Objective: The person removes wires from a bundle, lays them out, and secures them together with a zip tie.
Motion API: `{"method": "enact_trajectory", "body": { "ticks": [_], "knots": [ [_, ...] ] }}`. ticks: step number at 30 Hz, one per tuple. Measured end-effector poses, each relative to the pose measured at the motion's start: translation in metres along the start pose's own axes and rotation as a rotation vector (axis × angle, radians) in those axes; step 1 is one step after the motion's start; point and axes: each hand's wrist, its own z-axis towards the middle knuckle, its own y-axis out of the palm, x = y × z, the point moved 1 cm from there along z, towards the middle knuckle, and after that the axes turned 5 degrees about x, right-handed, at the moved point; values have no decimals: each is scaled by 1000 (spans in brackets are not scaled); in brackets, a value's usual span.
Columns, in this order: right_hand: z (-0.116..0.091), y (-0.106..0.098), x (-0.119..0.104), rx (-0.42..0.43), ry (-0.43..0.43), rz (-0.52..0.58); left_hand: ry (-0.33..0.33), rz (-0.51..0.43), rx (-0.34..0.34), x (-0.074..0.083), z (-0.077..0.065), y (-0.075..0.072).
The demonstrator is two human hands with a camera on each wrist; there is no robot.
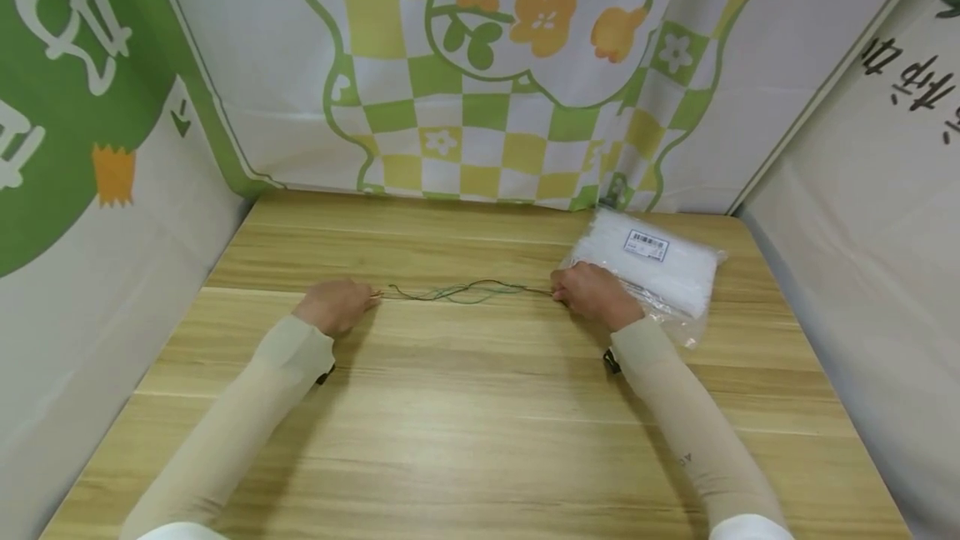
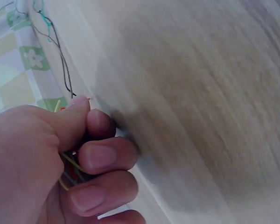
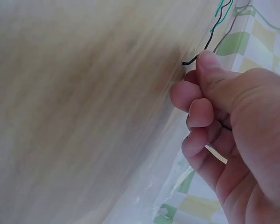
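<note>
A loose bundle of thin black and green wires (image 1: 423,299) stretches between my two hands above the wooden table. My left hand (image 1: 337,305) pinches its left end between thumb and index finger. In the left wrist view, yellow and red wires (image 2: 64,184) also lie inside the curled fingers of that hand; how many is hidden. At the right end, my right hand (image 1: 596,294) pinches the wires with thumb and forefinger. A short bent tip of black wire (image 3: 190,61) pokes out past the right thumb, and green wire (image 3: 226,16) trails beyond.
A clear plastic bag (image 1: 693,269) of white contents, with a barcode label (image 1: 647,246), lies at the back right, just behind my right hand. The wooden table (image 1: 465,423) ends at a patterned curtain (image 1: 487,140). Printed cloth walls stand at both sides.
</note>
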Motion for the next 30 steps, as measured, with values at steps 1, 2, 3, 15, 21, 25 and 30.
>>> {"method": "enact_trajectory", "body": {
  "ticks": [1,2,3,15,21,25,30],
  "knots": [
    [0,0,0,-2,-4,2,1,-10,-2,-1,0,1],
    [0,0,-1,-6,-5,5,0,-24,-6,-1,-1,1],
    [0,0,-1,-8,-7,5,-8,-35,-12,-2,-2,1],
    [-3,-3,-8,6,2,-4,-81,-76,-6,-16,-14,-1],
    [-4,-6,-11,-17,35,-11,-60,-98,31,-8,-17,-5],
    [-3,-11,-14,-6,59,-8,2,-101,98,2,-19,-7],
    [-2,-15,-19,28,64,9,41,-115,141,12,-20,-9]
  ]
}}
